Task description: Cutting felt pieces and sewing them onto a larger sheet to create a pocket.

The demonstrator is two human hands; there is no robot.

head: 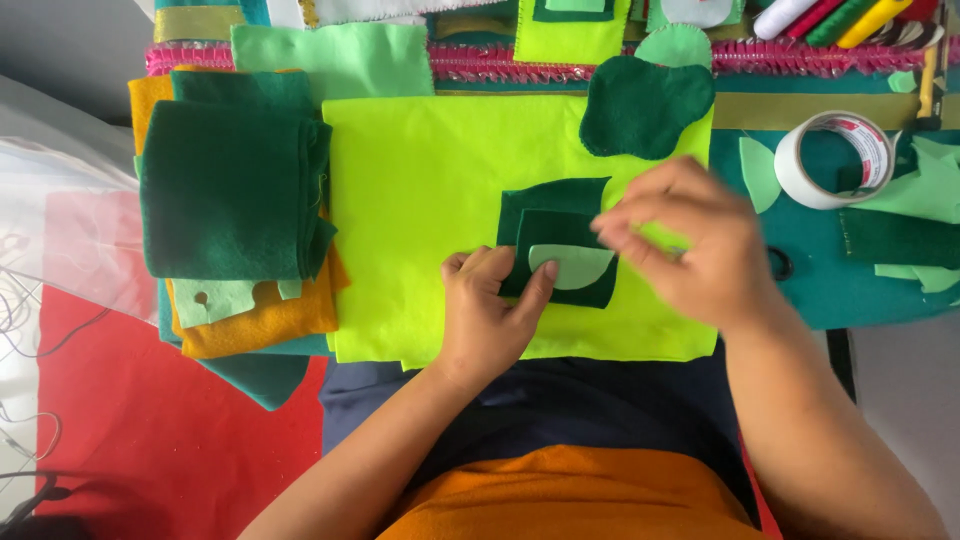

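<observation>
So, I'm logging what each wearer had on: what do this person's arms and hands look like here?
Both forearms are bare, no sleeves in view. The left hand and right hand wear no gloves; no rings, watch or bracelet are visible. The right hand is motion-blurred. An orange top shows below.

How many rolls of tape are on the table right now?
1: a white tape roll lies on the teal cloth, just right of the right hand. Others may be hidden under the felt pieces.

Orange top, navy lap, bare forearms
</observation>
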